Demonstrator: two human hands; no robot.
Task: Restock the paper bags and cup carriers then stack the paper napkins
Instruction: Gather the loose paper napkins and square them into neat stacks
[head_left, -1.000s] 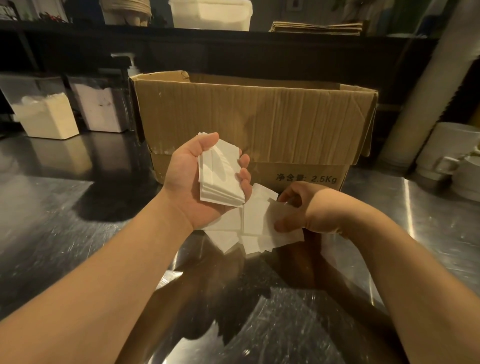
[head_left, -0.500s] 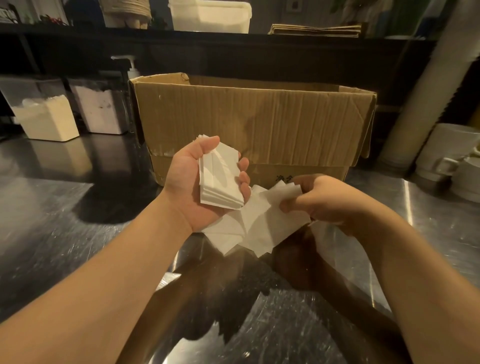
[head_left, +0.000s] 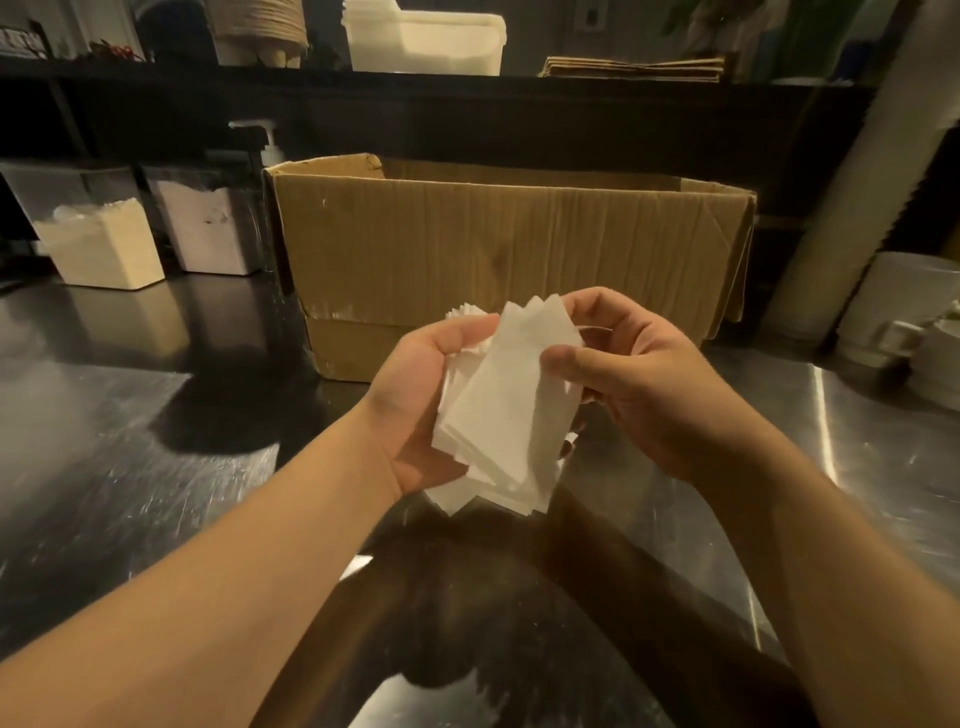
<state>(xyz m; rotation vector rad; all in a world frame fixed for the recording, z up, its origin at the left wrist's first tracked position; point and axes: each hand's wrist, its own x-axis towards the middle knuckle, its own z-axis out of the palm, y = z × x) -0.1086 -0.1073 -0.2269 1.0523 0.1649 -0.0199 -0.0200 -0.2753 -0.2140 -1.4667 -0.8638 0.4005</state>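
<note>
White paper napkins (head_left: 506, 410) form a loose bundle held between both hands above the steel counter, in front of the open cardboard box (head_left: 498, 244). My left hand (head_left: 421, 395) cups the stack from the left, thumb on its upper edge. My right hand (head_left: 639, 379) pinches the front napkins from the right, thumb on their face and fingers behind. A few more napkins (head_left: 452, 499) lie on the counter under the bundle, partly hidden. A flat pile of brown paper bags (head_left: 631, 67) rests on the back shelf.
The steel counter (head_left: 130, 426) spreads around me. At the back left stand two clear containers (head_left: 98, 239) and a pump bottle (head_left: 267, 143). White cups (head_left: 909, 322) sit at the right, beside a tall sleeve of stacked cups (head_left: 852, 197). A white tub (head_left: 423, 36) is on the shelf.
My right hand lifted the loose napkins off the counter and brought them against the stack in my left hand. Both hands have come together.
</note>
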